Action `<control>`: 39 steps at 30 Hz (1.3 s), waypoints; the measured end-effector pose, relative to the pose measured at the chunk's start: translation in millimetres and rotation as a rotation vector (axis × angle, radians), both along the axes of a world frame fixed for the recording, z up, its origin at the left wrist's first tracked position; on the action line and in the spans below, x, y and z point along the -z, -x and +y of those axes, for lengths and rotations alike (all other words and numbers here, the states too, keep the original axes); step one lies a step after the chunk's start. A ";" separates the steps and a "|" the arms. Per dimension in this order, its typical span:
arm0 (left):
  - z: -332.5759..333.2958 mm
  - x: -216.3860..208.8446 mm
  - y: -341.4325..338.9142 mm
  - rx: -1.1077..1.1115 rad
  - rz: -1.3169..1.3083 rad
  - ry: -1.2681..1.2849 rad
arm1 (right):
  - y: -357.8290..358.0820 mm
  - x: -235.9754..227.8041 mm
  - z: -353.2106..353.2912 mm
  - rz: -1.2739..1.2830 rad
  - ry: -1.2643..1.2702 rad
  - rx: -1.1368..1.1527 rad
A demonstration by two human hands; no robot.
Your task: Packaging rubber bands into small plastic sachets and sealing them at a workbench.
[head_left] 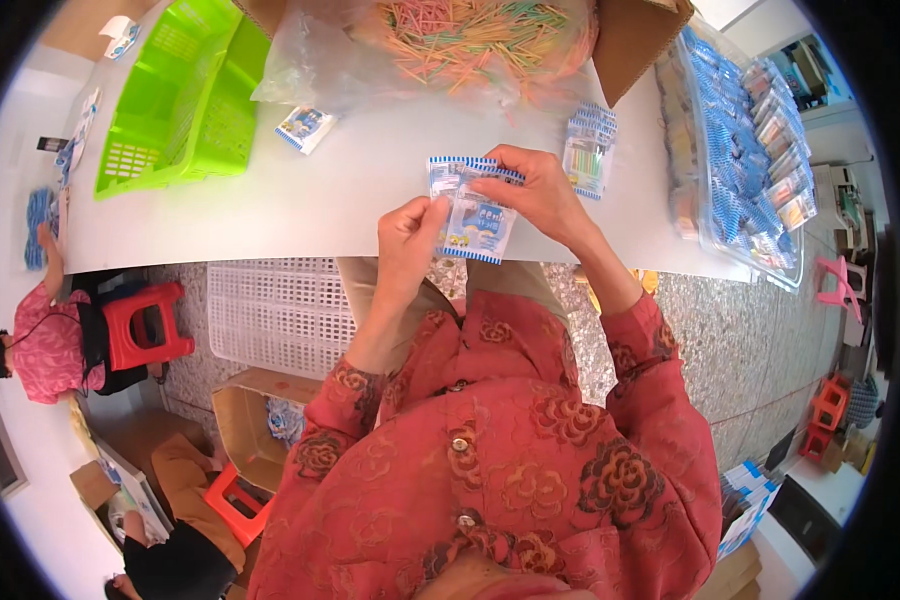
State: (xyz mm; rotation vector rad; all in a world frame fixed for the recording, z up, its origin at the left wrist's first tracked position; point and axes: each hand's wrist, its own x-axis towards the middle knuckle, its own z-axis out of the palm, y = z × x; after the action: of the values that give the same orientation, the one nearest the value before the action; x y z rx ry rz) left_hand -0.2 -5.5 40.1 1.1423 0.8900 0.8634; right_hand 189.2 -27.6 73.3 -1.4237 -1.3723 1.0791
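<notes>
Just above the table's near edge I hold a small clear plastic packet (482, 232) with blue-and-white striped ends and a blue label. My left hand (408, 240) pinches its left side between thumb and fingers. At the packet's upper right, my right hand (542, 195) grips it near the striped top, thumb across the front. Whether anything is inside the packet, or a second one lies behind it, I cannot tell. Right of my right hand lies a stack of similar packets (590, 155), the top one showing coloured sticks. Another packet (306, 128) rests farther left.
A large plastic bag of pastel sticks (470, 40) sits in a cardboard box (645, 45) ahead. At left stands a lime-green basket (225, 120); at right, a clear bin (705, 215) full of packets. Below are a white crate (270, 310) and red stool (145, 325). Two people work at left.
</notes>
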 end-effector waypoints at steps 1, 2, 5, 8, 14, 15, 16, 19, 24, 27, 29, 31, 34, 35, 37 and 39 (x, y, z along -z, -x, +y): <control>3.3 0.0 -0.9 -0.018 0.019 -0.051 | -1.3 2.3 -0.1 0.035 -0.023 -0.001; 6.8 0.1 -2.4 -0.040 0.038 -0.104 | -4.0 5.6 0.1 0.035 -0.023 0.001; 14.2 9.2 -6.2 -0.081 0.143 -0.149 | -16.0 16.7 -4.4 0.044 -0.034 0.049; 21.5 20.8 -12.9 -0.124 0.414 -0.406 | -28.0 20.0 -11.0 -0.027 -0.051 0.104; 16.6 21.6 -18.5 -0.172 0.770 -0.818 | -33.6 12.0 -14.9 -0.006 -0.075 0.123; 14.4 14.1 -19.8 -0.165 0.768 -0.821 | -33.4 11.7 -13.9 -0.022 -0.081 0.119; 12.7 5.7 -21.0 -0.265 0.718 -0.843 | -33.0 11.4 -12.6 -0.038 -0.087 0.114; 14.1 1.7 -16.4 -0.267 0.567 -0.911 | -26.8 8.8 -7.5 0.004 -0.076 0.086; 6.1 -3.0 -11.4 0.288 0.075 -0.108 | -6.4 -7.2 -4.1 0.125 -0.042 -0.005; -1.0 -11.6 -10.1 0.191 0.035 -0.057 | -5.4 -16.3 -2.5 0.098 -0.028 -0.055; -3.8 -11.6 -11.2 0.145 0.009 -0.058 | -8.9 -20.5 -2.7 0.047 -0.015 -0.079; -4.3 -10.0 -8.5 0.098 -0.016 -0.060 | -13.8 -22.5 -2.8 -0.118 -0.020 -0.120; -1.9 -5.3 -1.3 0.121 0.093 -0.166 | -8.8 -30.7 -3.5 -0.095 0.002 -0.141; -2.7 -8.2 -0.4 0.112 0.130 -0.189 | -8.0 -32.1 -4.0 -0.096 0.002 -0.143; -3.8 -12.8 0.5 0.103 0.167 -0.212 | -6.3 -34.6 -4.4 -0.175 -0.042 -0.148; -4.6 -16.6 0.3 0.079 0.145 -0.249 | -5.0 -39.6 -6.1 -0.213 -0.064 -0.154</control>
State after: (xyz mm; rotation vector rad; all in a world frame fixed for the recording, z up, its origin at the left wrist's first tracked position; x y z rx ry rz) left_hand -0.5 -10.2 56.7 1.4617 0.8660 0.8506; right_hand 194.1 -33.7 112.9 -1.4364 -1.6775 0.9914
